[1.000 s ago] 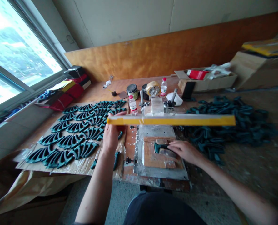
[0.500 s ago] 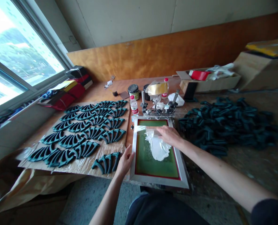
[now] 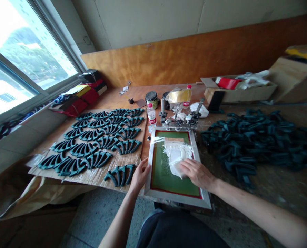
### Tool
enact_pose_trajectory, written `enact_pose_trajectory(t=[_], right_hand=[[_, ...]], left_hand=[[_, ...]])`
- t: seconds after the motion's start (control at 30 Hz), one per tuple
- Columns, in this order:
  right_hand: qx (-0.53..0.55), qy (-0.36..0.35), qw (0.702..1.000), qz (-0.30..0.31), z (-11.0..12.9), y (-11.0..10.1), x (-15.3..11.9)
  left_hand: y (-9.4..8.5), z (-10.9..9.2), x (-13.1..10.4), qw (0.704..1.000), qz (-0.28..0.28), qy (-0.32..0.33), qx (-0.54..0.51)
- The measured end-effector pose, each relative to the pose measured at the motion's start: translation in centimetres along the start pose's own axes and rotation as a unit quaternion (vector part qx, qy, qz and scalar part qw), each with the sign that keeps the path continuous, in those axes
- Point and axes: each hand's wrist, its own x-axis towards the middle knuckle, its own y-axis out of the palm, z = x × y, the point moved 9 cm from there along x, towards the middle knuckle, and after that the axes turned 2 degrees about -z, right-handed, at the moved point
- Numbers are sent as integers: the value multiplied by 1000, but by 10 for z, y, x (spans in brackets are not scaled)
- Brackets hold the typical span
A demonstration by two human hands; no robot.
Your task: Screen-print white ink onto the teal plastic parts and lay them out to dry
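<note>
A silk-screen frame (image 3: 147, 179) with a silver-coloured rim and green mesh (image 3: 160, 179) lies in front of me. My left hand (image 3: 140, 175) grips its left rim, fingers curled at the edge. Near the far end of the mesh rests a squeegee-like strip (image 3: 174, 140). A thick white smear (image 3: 172, 156), ragged at its borders, covers the middle of the mesh. Over the lower right of that smear, my right hand (image 3: 195, 172) has its fingers together and bent down; whatever is under the fingertips blends with the white. Clamps (image 3: 179, 122) hold the frame's far end.
Dark green curved handles (image 3: 96, 144) lie in rows on cardboard (image 3: 140, 151) at left. A heap of similar parts (image 3: 246, 144) fills the right. Behind the clamps stand a bottle (image 3: 151, 115), a jar (image 3: 151, 98) and an open carton (image 3: 259, 91).
My right hand has left the strip near the far end and come down toward me over the white smear. The left hand stays at the rim. The view has shifted slightly.
</note>
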Motion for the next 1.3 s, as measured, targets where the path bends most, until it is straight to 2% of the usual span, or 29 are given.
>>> enact_pose_trajectory(t=[0.1, 0.2, 0.27, 0.33, 0.4, 0.47, 0.53, 0.57, 0.63, 0.7, 0.77, 0.83, 0.9, 0.97, 1.0, 1.03, 1.07, 1.1, 1.13, 1.2, 1.23, 1.3], right_hand=[[43, -2, 998, 38, -1, 4, -1], [58, 80, 995, 25, -30, -13, 29], [25, 140, 990, 3, -52, -30, 55], [-30, 189, 981, -13, -74, -49, 72], [-72, 229, 969, -54, -97, -75, 73], [-83, 271, 951, -125, -122, -101, 54], [-78, 315, 931, -168, -146, -110, 23], [-72, 329, 927, -166, -154, -104, 7], [-54, 326, 936, -123, -152, -73, -16], [-38, 289, 955, -64, -130, -29, -29], [-47, 257, 965, -21, -102, 10, -35], [-64, 249, 966, 16, -84, 38, -38], [-55, 273, 960, 38, -78, 51, -41], [-24, 306, 951, 22, -73, 51, -44], [-9, 314, 949, -4, -67, 47, -44], [3, 311, 950, -36, -57, 42, -43], [9, 297, 952, -68, -42, 36, -40], [8, 275, 957, -96, -23, 32, -36], [2, 248, 962, -115, -1, 29, -31], [-4, 189, 973, -135, 42, 26, -19], [0, 161, 977, -141, 59, 25, -13], [27, 116, 983, -143, 80, 23, -4]], left_hand=[[-1, -4, -2, 1000, -5, 6, -17], [-2, -15, -6, 999, 13, 5, -49], [-6, -29, -11, 997, 28, -1, -65], [-16, -53, -16, 997, 25, 6, -77], [-30, -85, -21, 995, 0, 31, -92], [-42, -121, -22, 992, -25, 59, -112], [-50, -160, -18, 981, -46, 97, -160], [-53, -180, -14, 973, -56, 123, -189], [-57, -218, -3, 950, -73, 180, -243], [-57, -246, 10, 936, -79, 214, -268], [-55, -257, 19, 930, -84, 220, -282], [-51, -249, 18, 926, -103, 216, -293], [-34, -219, 6, 939, -93, 179, -278], [10, -169, -14, 972, 1, 83, -220], [43, -139, -30, 979, 92, 11, -180], [72, -110, -48, 973, 163, -48, -158], [92, -88, -63, 965, 193, -81, -160], [106, -74, -74, 957, 199, -94, -186], [113, -62, -80, 955, 178, -102, -216], [107, -47, -80, 958, 99, -98, -252], [97, -41, -78, 963, 62, -93, -246], [60, -27, -70, 977, -6, -79, -199]])
